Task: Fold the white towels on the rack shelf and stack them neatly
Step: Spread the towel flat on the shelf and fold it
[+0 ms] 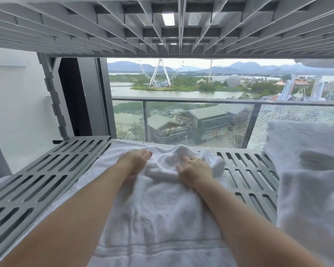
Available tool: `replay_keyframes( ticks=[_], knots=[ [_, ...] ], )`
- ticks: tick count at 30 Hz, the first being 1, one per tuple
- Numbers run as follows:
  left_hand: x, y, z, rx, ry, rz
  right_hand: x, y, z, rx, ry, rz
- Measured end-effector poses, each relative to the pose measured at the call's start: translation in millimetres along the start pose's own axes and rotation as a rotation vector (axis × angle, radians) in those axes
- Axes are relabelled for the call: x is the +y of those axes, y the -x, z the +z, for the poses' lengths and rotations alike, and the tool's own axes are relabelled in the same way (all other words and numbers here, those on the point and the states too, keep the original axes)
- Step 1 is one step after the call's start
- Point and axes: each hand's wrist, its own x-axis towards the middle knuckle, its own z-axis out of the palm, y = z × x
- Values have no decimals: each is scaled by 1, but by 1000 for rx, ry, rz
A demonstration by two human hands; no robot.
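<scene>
Left hand grips a bunched fold of the white towel at its far end, fingers curled into the cloth, knuckles up. Right hand presses down on the same bunched part just beside it, fingers spread and partly sunk in the fabric; cannot tell if it pinches cloth or only lies flat on it. Both bare forearms reach forward from the bottom edge over the towel. Towel lies lengthwise on the grey slotted rack shelf, near end with a woven band at the bottom of the view, far end crumpled into a lump between the two hands, far left corner flat on the shelf. Bare slots of the shelf show left and right of the towel. To the right, a stack of white towels sits on the same shelf, with another white towel in front of it, close to the camera. Upper shelf underside with a ribbed grid spans the top. Behind the rack, a window with a glass balcony rail; outside, water, buildings, a Ferris wheel, hills
</scene>
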Motion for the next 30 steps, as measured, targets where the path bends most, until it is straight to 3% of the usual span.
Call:
replay_keyframes(
  ticks=[4,6,8,11,14,16,18,20,23,25,28,30],
  knots=[
    [-19,-19,13,-73,-284,-51,25,-10,-1,-44,-27,104],
    [-21,-18,18,-51,-368,-134,40,-10,-5,203,39,144],
    [-18,-17,18,-26,-392,-201,48,-6,-11,528,80,52],
    [-6,-20,10,-14,-356,-264,45,5,-13,698,66,-145],
    [6,-28,2,68,-234,-249,35,11,-6,602,28,-166],
    [22,-30,4,68,-164,-1,34,9,2,465,1,-151],
    [38,-26,11,-46,-137,163,35,7,5,386,19,-123],
    [44,-24,24,-153,-209,176,41,8,7,362,45,-47],
    [34,-20,41,-126,-210,178,51,16,10,316,82,75],
    [33,-17,43,-124,-123,206,53,23,7,283,119,118],
    [37,-11,33,-199,218,238,50,33,-2,193,178,172],
    [31,-4,29,-164,172,269,44,34,-13,70,216,250]
  ],
)
